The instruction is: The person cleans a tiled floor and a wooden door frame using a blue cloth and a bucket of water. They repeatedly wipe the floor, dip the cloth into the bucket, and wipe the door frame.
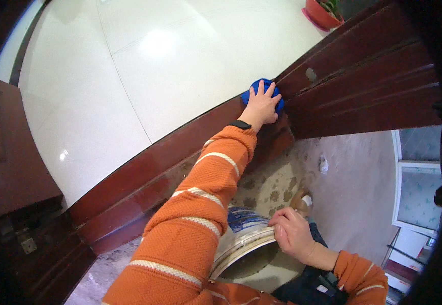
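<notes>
My left hand (261,106), fingers spread, presses a blue cloth (247,98) onto the dark red door threshold (144,162), at the corner where it meets the dark red door panel (358,80). Part of the cloth is hidden under the palm. Closer to my body, a white plastic bucket (249,238) with blue print stands tilted in view, partly covered by my left sleeve. My right hand (291,238) grips the bucket's rim. Cloudy liquid (272,278) seems to lie inside it.
Glossy pale floor tiles (129,76) lie beyond the threshold. A red flower pot (322,15) with a plant stands at the top right. Wet spots mark the concrete floor (274,183) by my brown shoe (301,202). Another dark door leaf (19,152) is at left; white-framed windows (419,196) are at right.
</notes>
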A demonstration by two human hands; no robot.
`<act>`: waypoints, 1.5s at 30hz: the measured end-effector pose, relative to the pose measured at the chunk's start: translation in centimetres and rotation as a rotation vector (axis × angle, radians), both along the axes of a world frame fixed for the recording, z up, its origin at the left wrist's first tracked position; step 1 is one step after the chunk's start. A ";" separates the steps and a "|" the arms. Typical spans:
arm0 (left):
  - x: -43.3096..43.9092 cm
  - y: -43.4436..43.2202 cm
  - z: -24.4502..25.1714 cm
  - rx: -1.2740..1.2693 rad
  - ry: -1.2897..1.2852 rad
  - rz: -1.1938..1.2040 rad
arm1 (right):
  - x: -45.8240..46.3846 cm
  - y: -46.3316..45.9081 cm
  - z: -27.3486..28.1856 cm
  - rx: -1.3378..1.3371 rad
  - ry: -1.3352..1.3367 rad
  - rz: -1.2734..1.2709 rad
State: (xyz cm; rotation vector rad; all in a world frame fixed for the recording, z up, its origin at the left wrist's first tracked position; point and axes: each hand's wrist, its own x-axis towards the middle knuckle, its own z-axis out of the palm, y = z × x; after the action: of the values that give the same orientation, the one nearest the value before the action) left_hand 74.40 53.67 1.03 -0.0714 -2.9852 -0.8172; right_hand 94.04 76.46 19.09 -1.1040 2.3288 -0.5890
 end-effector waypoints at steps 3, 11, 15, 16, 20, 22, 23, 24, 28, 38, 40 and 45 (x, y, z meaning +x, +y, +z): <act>0.9 -0.6 1.1 -0.071 -0.035 -0.055 | 0.2 -0.5 0.2 -0.004 0.011 -0.018; 20.0 -10.7 2.1 -0.069 0.013 -0.134 | 0.7 0.3 -0.4 -0.011 -0.084 -0.108; 34.6 -16.2 3.7 -0.092 -0.042 -0.029 | 0.9 0.2 -0.3 0.001 -0.162 -0.165; 38.0 -17.1 4.2 -0.082 -0.121 0.034 | 0.8 0.0 -0.2 0.013 -0.161 -0.137; 48.5 -18.7 5.8 -0.042 -0.177 0.293 | 0.3 -0.7 0.4 0.068 -0.220 -0.100; 52.9 -18.9 6.6 -0.034 -0.230 0.443 | 0.0 -0.9 0.8 0.102 -0.220 -0.051; 54.7 -19.1 6.8 -0.066 -0.238 0.496 | -0.1 -1.0 1.0 0.130 -0.224 -0.043; 56.9 -19.4 7.5 0.037 -0.290 0.568 | -0.2 -0.9 1.1 0.099 -0.233 -0.027; 60.6 -18.4 6.4 -0.037 -0.335 0.651 | -0.6 -0.8 0.8 0.078 -0.258 0.020; 37.8 -7.6 2.6 -0.142 -0.241 0.347 | -1.2 0.2 -1.3 -0.028 -0.184 0.136; 30.9 -4.5 2.1 -0.116 -0.202 0.288 | -1.4 0.5 -1.5 -0.069 -0.211 0.134; 14.3 2.9 0.7 -0.132 0.210 0.176 | -1.5 0.5 -1.9 -0.100 -0.287 0.128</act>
State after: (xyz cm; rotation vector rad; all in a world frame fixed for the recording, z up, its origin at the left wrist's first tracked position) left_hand 88.68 56.58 1.75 0.0935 -2.7948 -0.5556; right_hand 92.56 76.98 17.18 -1.1224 1.9874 -0.7675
